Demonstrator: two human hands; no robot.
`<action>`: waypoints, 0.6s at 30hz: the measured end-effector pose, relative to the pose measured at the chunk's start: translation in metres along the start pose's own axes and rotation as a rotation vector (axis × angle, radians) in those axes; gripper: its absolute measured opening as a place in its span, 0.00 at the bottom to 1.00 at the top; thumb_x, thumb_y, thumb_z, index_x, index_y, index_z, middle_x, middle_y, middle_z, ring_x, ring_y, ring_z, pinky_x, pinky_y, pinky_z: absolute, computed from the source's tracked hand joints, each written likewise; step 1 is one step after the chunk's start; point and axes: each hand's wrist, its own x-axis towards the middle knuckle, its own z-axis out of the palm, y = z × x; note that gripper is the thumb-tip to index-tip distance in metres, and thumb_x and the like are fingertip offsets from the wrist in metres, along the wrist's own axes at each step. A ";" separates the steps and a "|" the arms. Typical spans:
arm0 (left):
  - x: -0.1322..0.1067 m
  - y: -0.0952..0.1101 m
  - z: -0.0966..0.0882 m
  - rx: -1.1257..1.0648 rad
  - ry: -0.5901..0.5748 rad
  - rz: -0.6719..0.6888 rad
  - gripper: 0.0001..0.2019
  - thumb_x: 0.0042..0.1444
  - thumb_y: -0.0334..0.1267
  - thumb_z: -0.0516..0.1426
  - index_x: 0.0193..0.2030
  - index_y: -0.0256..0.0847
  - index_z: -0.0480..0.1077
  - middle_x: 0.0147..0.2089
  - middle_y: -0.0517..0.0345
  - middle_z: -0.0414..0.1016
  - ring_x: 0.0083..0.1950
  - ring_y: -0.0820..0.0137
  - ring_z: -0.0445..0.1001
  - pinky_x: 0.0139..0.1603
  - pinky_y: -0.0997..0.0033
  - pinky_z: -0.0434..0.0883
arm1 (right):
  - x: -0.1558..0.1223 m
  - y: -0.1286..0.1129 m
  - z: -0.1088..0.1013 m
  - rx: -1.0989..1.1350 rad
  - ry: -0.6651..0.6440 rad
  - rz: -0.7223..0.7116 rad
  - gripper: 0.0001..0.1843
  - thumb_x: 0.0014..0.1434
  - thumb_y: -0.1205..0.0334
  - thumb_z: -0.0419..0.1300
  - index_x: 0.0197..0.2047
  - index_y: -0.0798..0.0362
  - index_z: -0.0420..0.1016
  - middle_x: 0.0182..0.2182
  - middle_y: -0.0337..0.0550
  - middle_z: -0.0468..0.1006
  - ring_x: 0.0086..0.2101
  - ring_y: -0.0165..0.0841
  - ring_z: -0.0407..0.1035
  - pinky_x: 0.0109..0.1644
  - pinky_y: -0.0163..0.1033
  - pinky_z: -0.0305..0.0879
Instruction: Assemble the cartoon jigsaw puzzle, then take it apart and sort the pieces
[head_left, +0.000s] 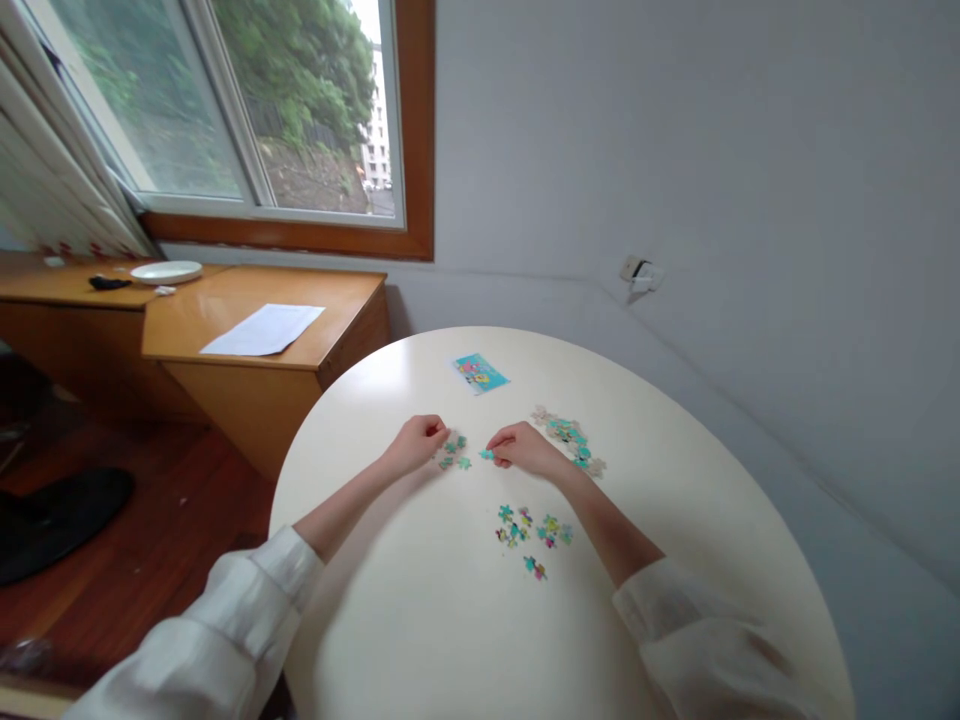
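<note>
My right hand (528, 449) is closed in a pinch on a teal jigsaw puzzle piece (487, 454), held low over the white round table (420, 620). My left hand (417, 443) has its fingers curled together beside a small group of green-teal jigsaw pieces (450, 449); what it grips, if anything, is hidden. Past my right hand lies a longer pile of pieces (568, 435), some teal and some showing a plain beige side. Closer to me are loose multicoloured pieces (514, 527), with a pink and teal one (535, 567) lying apart from them.
A small picture card (480, 372) with colourful figures on blue lies at the table's far side. To the left stands a wooden desk (352, 310) bearing a white sheet (264, 330) and a white plate (166, 272). A wall (675, 150) rises behind and to the right.
</note>
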 end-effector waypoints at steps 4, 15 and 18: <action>0.008 -0.003 -0.008 0.004 0.029 -0.007 0.11 0.47 0.40 0.50 0.18 0.39 0.59 0.15 0.66 0.59 0.18 0.78 0.55 0.22 0.75 0.53 | 0.005 0.006 0.005 -0.061 0.012 0.017 0.02 0.44 0.69 0.62 0.22 0.56 0.75 0.16 0.40 0.75 0.20 0.27 0.67 0.24 0.30 0.62; 0.032 0.014 -0.037 0.130 0.049 0.023 0.10 0.46 0.41 0.50 0.19 0.39 0.62 0.17 0.63 0.63 0.21 0.74 0.61 0.24 0.74 0.58 | 0.005 -0.015 -0.001 -0.177 -0.093 0.101 0.09 0.41 0.72 0.65 0.21 0.56 0.68 0.11 0.33 0.68 0.15 0.24 0.62 0.20 0.29 0.56; 0.041 0.031 -0.055 0.306 0.087 0.099 0.10 0.46 0.40 0.50 0.18 0.39 0.62 0.17 0.62 0.64 0.22 0.73 0.62 0.26 0.73 0.58 | 0.004 -0.025 -0.008 -0.144 -0.107 0.077 0.07 0.45 0.71 0.64 0.23 0.56 0.68 0.14 0.34 0.71 0.17 0.25 0.65 0.21 0.29 0.60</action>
